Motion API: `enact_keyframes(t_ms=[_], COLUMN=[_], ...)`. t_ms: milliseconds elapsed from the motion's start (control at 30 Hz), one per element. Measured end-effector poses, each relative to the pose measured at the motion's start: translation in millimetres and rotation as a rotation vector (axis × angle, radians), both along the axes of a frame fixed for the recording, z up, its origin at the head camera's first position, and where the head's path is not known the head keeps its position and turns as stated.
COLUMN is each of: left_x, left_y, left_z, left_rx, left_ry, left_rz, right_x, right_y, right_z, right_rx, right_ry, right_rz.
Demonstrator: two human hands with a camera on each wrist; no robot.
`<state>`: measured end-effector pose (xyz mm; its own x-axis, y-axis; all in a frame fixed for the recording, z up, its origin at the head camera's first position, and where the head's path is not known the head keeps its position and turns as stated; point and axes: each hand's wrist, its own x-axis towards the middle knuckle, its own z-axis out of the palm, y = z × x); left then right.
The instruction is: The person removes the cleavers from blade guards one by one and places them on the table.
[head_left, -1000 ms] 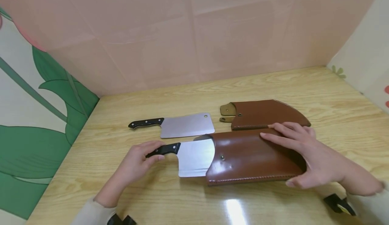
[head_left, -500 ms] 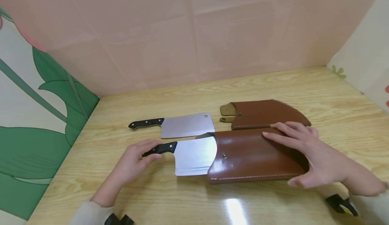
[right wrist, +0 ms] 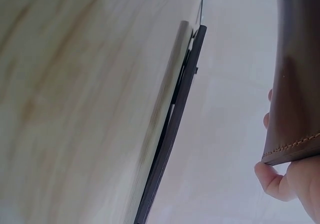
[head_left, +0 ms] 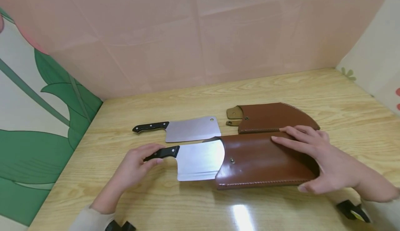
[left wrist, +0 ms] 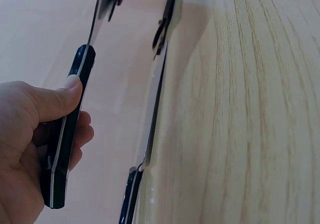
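In the head view, my left hand (head_left: 135, 167) grips the black handle of a cleaver (head_left: 200, 160). Its wide steel blade runs into the mouth of a brown leather sheath (head_left: 259, 160), which hides the far end. My right hand (head_left: 317, 156) holds that sheath at its right end, fingers over the top edge and thumb at the lower edge. From the left wrist, my thumb presses on the cleaver handle (left wrist: 67, 129), which is raised off the table. The right wrist view has my fingers and thumb around the stitched end of the sheath (right wrist: 297, 94).
Behind lies a second cleaver (head_left: 192, 129) with a black handle, flat on the wood-grain table (head_left: 156, 203). A second brown sheath (head_left: 275, 117) with a loose strap lies at the back right, partly behind the held sheath. A pink wall (head_left: 200, 36) closes off the back.
My left hand has drawn the cleaver slightly left, and more of its blade shows outside the sheath. My right hand and the sheath have shifted a little to the right.
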<state>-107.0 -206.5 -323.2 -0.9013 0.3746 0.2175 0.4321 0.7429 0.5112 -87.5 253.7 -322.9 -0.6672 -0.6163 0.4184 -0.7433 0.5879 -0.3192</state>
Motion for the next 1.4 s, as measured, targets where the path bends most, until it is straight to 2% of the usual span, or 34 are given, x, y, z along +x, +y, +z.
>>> enact_keyframes(t_ms=[233,500,833,1400], left_x=[1.1,3.0,3.1,3.5], left_y=[-0.9,-0.3,-2.9,-11.3], left_z=[1.6,5.2,6.1,3.6], left_rx=[-0.003,0.011,-0.008,-0.005], left_ry=[-0.011,0.022,-0.015,0.026], left_rz=[0.013,-0.003,0.03,0.009], right_x=[0.7,1.9,2.2,5.4], right_y=[1.8,3.0,8.1,11.9], right_z=[-0.8,2.4,1.8,1.9], right_rx=[0.009,0.025,0.017,0.007], right_ry=[-0.008,-0.036,-0.075,-0.077], right_rz=[-0.019,-0.037,-0.053,-0.059])
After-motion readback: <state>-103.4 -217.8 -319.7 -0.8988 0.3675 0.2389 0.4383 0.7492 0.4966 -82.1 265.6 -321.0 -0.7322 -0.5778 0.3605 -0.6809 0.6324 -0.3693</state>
